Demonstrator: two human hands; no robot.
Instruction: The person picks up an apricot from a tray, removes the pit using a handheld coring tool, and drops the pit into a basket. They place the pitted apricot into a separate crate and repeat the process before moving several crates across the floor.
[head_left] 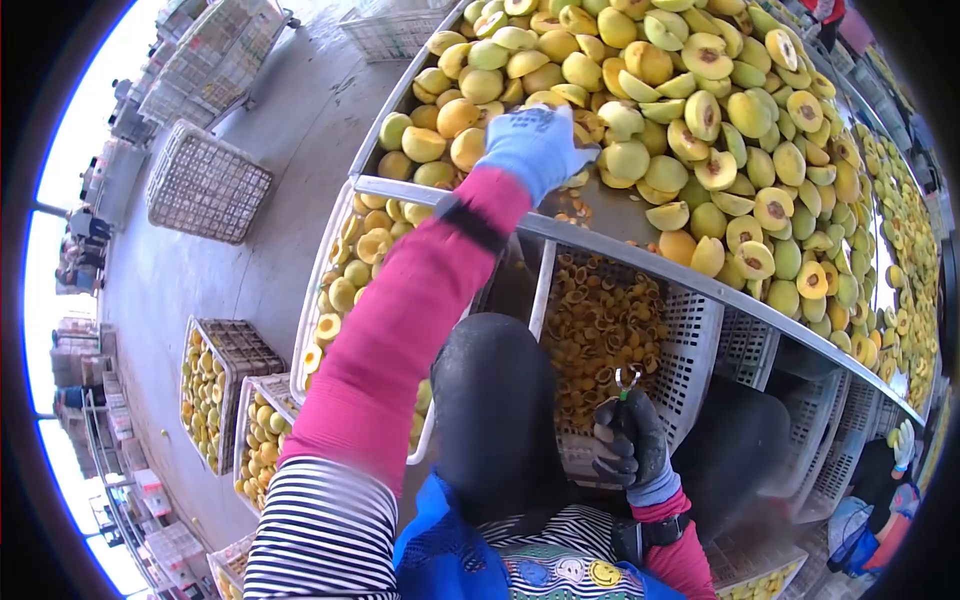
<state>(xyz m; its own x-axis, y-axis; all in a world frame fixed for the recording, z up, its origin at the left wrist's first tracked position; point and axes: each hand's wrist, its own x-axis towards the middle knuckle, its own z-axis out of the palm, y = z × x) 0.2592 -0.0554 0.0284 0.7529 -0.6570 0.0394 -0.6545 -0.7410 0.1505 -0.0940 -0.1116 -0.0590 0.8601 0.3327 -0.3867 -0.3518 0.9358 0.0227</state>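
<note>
My left hand [532,145], in a light blue glove, reaches onto the heap of halved yellow peaches [705,55] on the metal table [600,240]. Its thumb sticks out to the side, while the other fingertips are partly hidden among the fruit. Near my lap, my right hand [632,445] wears a dark grey-coated glove and is closed around a peach pitting tool [625,385]. The tool's looped metal blade points up and away from me. Just beyond it stands a white plastic crate [690,350] filled with brownish-orange peach scraps [605,330].
A white tub [305,330] of peach halves stands left of my knee. Fruit-filled crates [235,345] and a mesh crate [205,185] sit on the floor at left. Stacked crates [825,430] line the table's underside. Another person's gloved hand [903,445] shows at far right.
</note>
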